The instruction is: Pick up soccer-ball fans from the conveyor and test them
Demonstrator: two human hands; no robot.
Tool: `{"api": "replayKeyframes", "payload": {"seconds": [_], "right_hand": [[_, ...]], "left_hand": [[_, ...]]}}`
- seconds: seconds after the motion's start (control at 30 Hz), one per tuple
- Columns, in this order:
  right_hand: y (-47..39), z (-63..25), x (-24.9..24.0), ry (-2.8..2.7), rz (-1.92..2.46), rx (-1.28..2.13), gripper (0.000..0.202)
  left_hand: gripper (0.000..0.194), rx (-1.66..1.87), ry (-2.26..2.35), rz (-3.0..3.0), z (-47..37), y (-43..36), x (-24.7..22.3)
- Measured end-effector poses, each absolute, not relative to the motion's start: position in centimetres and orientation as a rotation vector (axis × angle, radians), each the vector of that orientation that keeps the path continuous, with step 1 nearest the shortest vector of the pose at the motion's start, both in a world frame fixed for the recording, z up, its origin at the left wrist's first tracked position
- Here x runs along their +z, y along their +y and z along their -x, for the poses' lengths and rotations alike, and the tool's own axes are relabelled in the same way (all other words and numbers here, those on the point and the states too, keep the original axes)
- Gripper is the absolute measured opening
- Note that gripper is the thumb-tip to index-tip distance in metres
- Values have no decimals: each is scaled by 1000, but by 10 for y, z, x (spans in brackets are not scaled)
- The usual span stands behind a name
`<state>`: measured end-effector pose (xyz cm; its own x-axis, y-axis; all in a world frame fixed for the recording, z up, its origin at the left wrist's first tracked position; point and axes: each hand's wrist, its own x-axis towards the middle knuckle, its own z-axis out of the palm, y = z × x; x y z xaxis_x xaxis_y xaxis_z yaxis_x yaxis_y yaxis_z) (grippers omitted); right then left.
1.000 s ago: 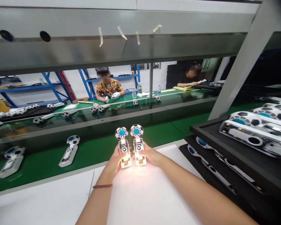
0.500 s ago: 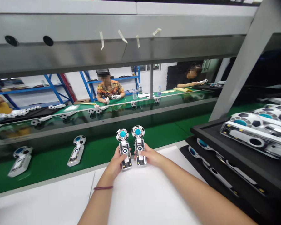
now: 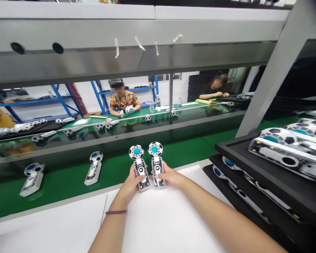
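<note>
I hold two small handheld fans side by side, upright, above the far edge of a white mat (image 3: 160, 225). My left hand (image 3: 129, 186) grips the left fan (image 3: 138, 165), thumb on its clear handle. My right hand (image 3: 171, 177) grips the right fan (image 3: 156, 163) the same way. Each fan has a round football-patterned head with a blue centre. Their handle lights are off.
A green conveyor belt (image 3: 63, 179) runs past the mat and carries two more fans (image 3: 93, 167) (image 3: 31, 177). Black trays (image 3: 265, 165) stacked at my right hold several fans. Other workers (image 3: 122, 100) sit across a second belt. A steel shelf (image 3: 121, 45) hangs overhead.
The bright lights in both fan handles have gone out. The fans on the belt have drifted to the right. My hands stay in nearly the same place.
</note>
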<state>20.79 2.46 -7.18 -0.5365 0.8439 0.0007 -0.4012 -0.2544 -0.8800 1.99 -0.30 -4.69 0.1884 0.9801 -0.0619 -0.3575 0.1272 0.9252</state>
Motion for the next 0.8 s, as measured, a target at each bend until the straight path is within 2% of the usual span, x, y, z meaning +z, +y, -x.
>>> {"api": "replayKeyframes", "payload": {"seconds": [0.8], "right_hand": [[23, -207, -68, -1146, 626, 1869, 70]], "left_hand": [[66, 1183, 846, -918, -20, -2, -46]]}}
